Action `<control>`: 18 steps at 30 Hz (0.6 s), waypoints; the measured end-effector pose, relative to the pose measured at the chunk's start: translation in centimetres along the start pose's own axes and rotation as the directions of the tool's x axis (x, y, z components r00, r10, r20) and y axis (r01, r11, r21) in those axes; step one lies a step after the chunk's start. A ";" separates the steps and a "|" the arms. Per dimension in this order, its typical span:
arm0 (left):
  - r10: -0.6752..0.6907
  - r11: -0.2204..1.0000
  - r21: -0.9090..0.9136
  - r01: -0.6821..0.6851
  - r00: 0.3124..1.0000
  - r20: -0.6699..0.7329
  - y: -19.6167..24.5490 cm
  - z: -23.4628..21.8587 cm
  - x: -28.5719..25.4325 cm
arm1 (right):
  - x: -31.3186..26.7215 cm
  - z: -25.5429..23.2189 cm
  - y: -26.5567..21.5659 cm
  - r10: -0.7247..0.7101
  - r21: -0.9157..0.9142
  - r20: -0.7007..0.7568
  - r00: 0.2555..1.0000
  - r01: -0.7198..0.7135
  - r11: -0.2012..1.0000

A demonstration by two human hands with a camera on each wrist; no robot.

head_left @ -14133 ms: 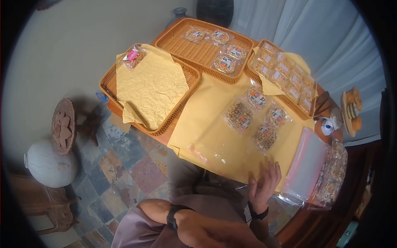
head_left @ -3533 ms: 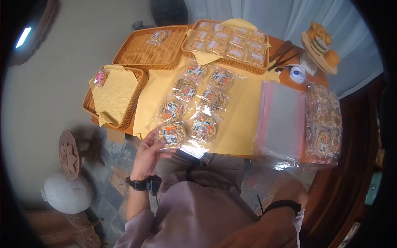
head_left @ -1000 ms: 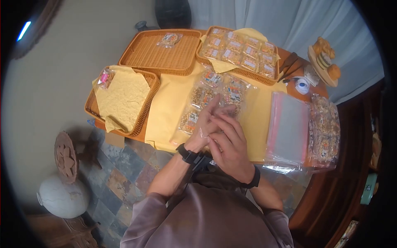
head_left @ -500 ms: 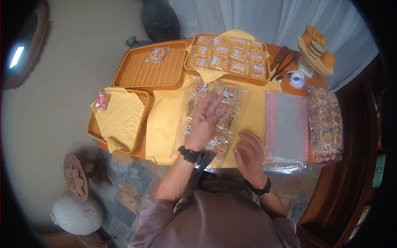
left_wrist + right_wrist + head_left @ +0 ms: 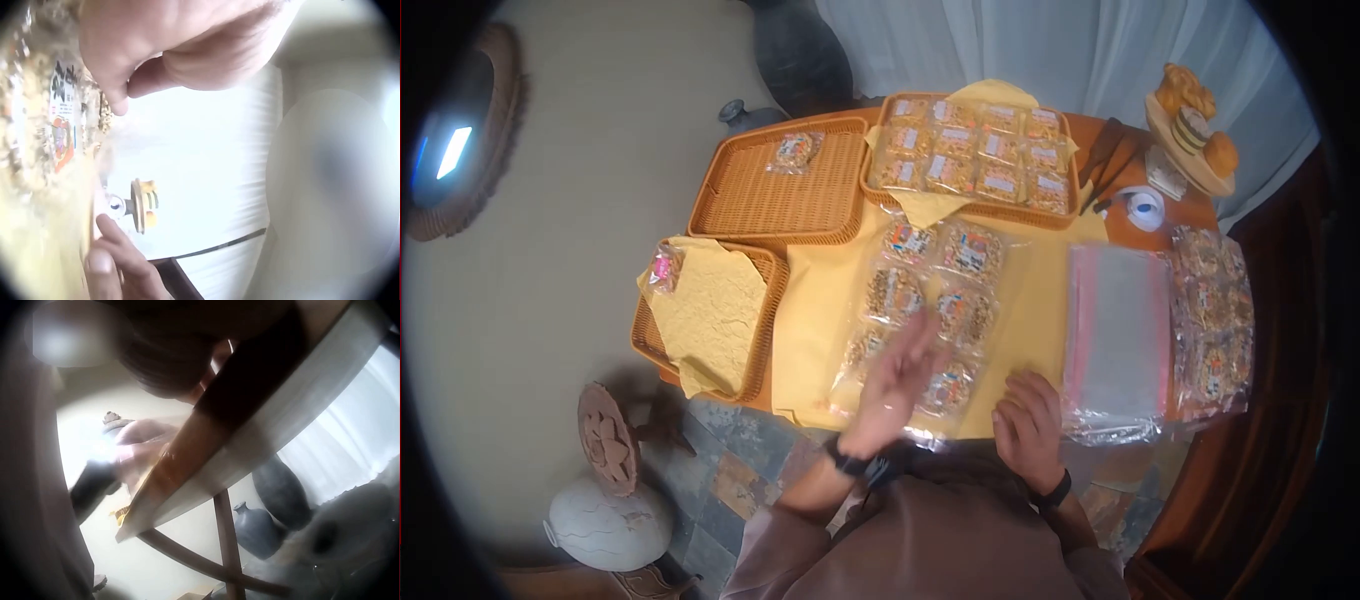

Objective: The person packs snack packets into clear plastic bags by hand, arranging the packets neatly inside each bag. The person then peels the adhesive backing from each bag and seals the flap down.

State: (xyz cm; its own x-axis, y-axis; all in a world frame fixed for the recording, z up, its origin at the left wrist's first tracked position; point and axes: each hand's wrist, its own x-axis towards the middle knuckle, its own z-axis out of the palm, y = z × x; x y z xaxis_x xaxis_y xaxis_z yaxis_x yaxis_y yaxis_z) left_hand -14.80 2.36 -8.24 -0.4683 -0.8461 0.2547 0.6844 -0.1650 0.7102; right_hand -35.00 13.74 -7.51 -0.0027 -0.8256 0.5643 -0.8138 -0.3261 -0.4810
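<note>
In the head view, my left hand (image 5: 895,385) is over the near part of two columns of bagged round nut snacks (image 5: 967,312); its fingers are extended, blurred, and grip nothing. Whether it touches the bags I cannot tell. My right hand (image 5: 1030,430) rests by the table's front edge, right of the columns, loosely bent and holding nothing. The left wrist view has a labelled snack bag (image 5: 62,125) beside my left hand (image 5: 181,50), and my right hand (image 5: 128,269) lower down. From below the table edge, the right wrist view shows my right hand (image 5: 169,362) in shadow.
Behind stand a wicker tray (image 5: 775,235) with one snack and another (image 5: 970,208) full of packets. A cloth-lined tray (image 5: 775,320) is at left. Clear bags (image 5: 1118,330), stacked snacks (image 5: 1212,320), a tape roll (image 5: 1145,208) and dark utensils (image 5: 1105,160) lie at right.
Several snacks have left the back tray and now lie in two columns. My left hand released the snack it held, met my right hand, then separated and moved toward the front edge.
</note>
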 end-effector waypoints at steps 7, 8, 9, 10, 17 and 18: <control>-0.481 0.647 0.627 0.435 0.870 -0.107 14.8 3.8 -1.3 | 0.8 0.5 -0.1 -0.022 -0.054 0.048 0.999 0.025 0.998; -0.470 0.518 0.784 0.342 0.879 -0.072 16.3 3.1 0.7 | 0.8 0.6 0.0 -0.033 -0.057 0.050 0.998 0.036 0.998; -0.447 0.472 0.775 0.420 0.872 -0.200 17.4 2.7 3.4 | 0.8 0.7 0.0 -0.045 -0.061 0.050 0.998 0.048 0.997; -0.415 0.430 0.755 0.496 0.851 -0.323 18.4 2.1 6.5 | 0.9 0.7 0.0 -0.050 -0.060 0.053 0.997 0.053 0.997; -0.004 0.181 0.899 0.398 0.915 -0.404 20.8 -13.2 24.5 | 1.2 0.4 -0.5 -0.018 -0.115 0.066 0.998 0.025 0.993; 0.113 0.100 0.918 0.384 0.912 -0.394 20.1 -16.0 26.2 | 1.2 0.4 -0.6 -0.014 -0.124 0.069 0.998 0.023 0.992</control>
State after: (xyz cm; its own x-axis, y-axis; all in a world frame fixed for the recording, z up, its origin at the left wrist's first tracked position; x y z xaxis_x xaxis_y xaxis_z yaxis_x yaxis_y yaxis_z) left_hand -4.38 -31.19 2.17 -0.1298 -0.9901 0.0537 -0.6245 0.1237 0.7711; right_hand -34.29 12.80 -6.81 0.0490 -0.8507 0.5234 -0.8793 -0.2853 -0.3813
